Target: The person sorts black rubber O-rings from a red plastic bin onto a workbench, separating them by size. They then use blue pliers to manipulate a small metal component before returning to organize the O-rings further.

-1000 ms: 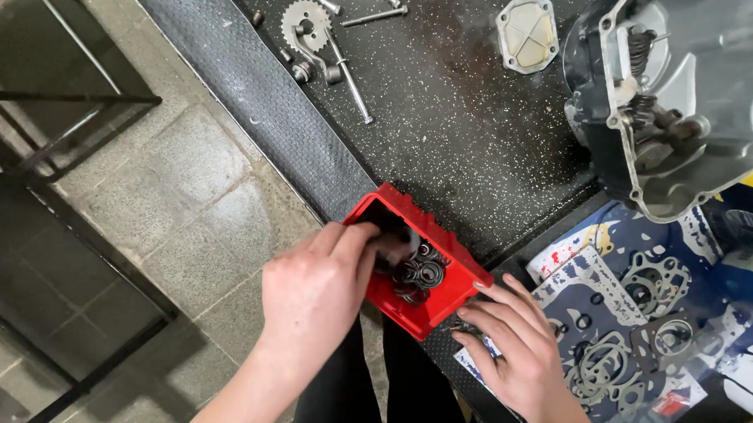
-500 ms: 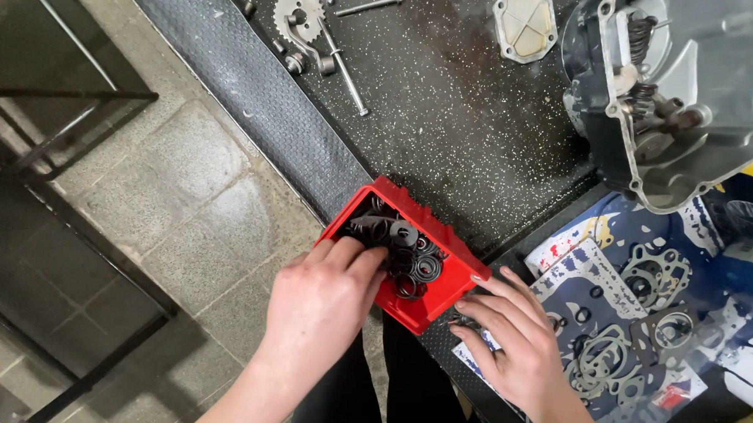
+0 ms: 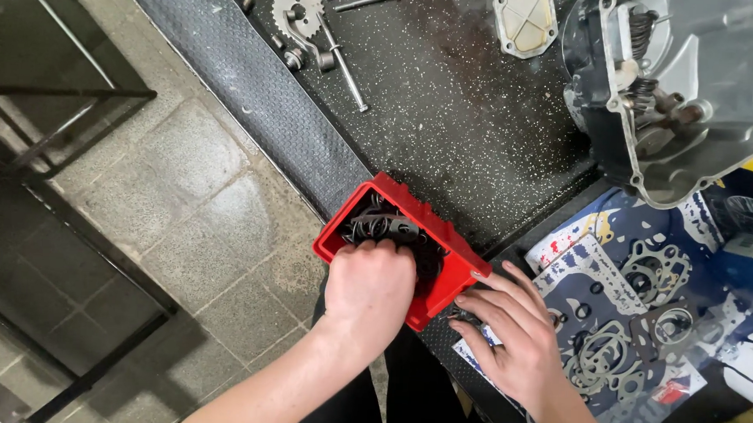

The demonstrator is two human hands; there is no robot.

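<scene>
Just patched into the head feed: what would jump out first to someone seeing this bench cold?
The red tray at the bench's near edge, full of black rings, with the left hand dug into it. The right hand rests beside it on a gasket sheet. An opened engine casing fills the top right.

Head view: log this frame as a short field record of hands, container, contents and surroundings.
Left hand: fingers dipped into red tray, among the black rubber rings
Right hand: flat on gasket sheet, fingertips at tray's side
Tray position: at the bench edge, overhanging the tiled floor
Bench: sprocket, long bolt, small cover plate, engine casing
</scene>
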